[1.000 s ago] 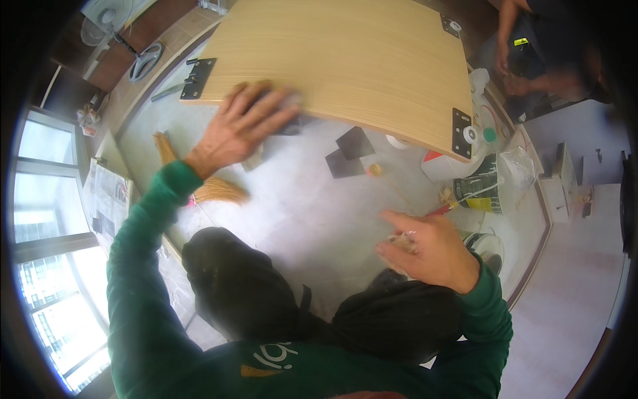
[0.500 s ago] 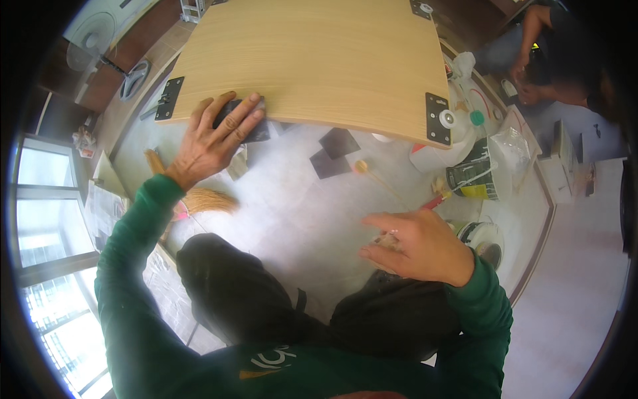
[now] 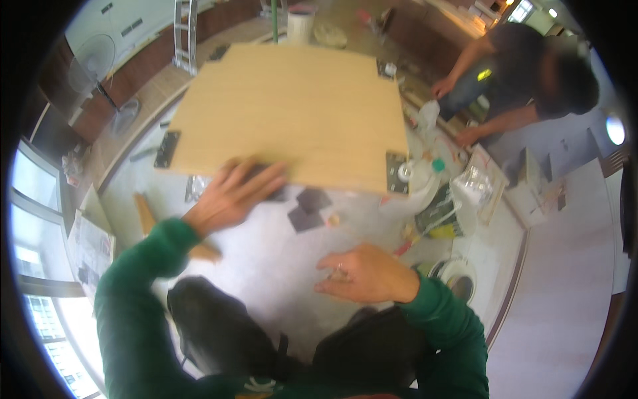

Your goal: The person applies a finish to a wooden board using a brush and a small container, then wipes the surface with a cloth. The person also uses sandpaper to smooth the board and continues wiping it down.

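A pale wooden panel (image 3: 286, 116) with black metal plates at its corners lies ahead of me. My left hand (image 3: 229, 196) is at its near edge, fingers pressing a dark sheet of sandpaper (image 3: 276, 193) against the wood. Motion blurs those fingers a little. Over my right knee, my right hand (image 3: 369, 272) is curled, thumb and fingers closing round a small pale lump that I cannot make out. Two dark square sheets (image 3: 309, 211) lie overlapping on the floor below the panel's edge.
White tubs and a dark bucket (image 3: 438, 216) crowd the right side, with an open can (image 3: 457, 278) nearer me. A broom (image 3: 145, 216) lies at left. A co-worker (image 3: 515, 80) bends at far right. A fan (image 3: 96, 63) and a ladder (image 3: 186, 33) stand behind.
The view has tilted up, showing more of the panel and the co-worker. My left hand has slid right along the panel's near edge with the sandpaper. My right hand keeps its curled shape.
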The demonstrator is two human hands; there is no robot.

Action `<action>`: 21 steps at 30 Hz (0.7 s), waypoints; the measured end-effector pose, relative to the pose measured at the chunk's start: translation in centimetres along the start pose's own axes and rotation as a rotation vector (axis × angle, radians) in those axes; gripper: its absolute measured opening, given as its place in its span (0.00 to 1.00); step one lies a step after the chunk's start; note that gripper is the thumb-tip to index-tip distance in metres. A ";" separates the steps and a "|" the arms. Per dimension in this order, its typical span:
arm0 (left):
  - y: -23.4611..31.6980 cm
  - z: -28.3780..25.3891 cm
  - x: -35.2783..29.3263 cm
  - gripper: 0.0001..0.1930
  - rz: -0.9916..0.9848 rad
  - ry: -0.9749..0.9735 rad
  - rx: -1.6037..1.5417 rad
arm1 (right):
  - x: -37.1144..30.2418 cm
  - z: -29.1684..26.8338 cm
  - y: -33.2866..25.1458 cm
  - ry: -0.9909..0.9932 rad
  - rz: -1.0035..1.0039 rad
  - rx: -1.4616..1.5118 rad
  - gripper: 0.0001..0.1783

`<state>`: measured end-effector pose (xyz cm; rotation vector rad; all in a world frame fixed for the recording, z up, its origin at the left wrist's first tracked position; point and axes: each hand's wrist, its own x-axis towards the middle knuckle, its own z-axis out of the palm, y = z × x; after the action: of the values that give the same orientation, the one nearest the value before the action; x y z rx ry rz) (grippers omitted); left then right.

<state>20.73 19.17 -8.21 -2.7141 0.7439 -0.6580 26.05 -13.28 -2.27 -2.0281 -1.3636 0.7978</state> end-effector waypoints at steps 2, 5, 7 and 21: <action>-1.5 -2.8 -4.1 0.34 -0.133 -0.057 0.048 | 0.7 0.6 1.8 -0.015 0.023 0.047 0.25; -0.8 -7.4 -6.3 0.24 -0.556 0.170 -0.435 | 3.0 1.9 3.0 0.127 -0.120 0.120 0.25; 0.6 -10.6 -5.9 0.17 -0.938 0.228 -1.225 | 4.6 1.3 1.7 0.085 0.057 0.334 0.24; 5.2 -11.8 -5.9 0.19 -1.188 -0.022 -2.063 | 15.1 5.3 -6.4 0.306 0.079 1.362 0.25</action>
<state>8.28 16.56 -1.97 -4.7990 -1.3230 0.6042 22.89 3.63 -3.64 -1.0124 -0.2968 0.9841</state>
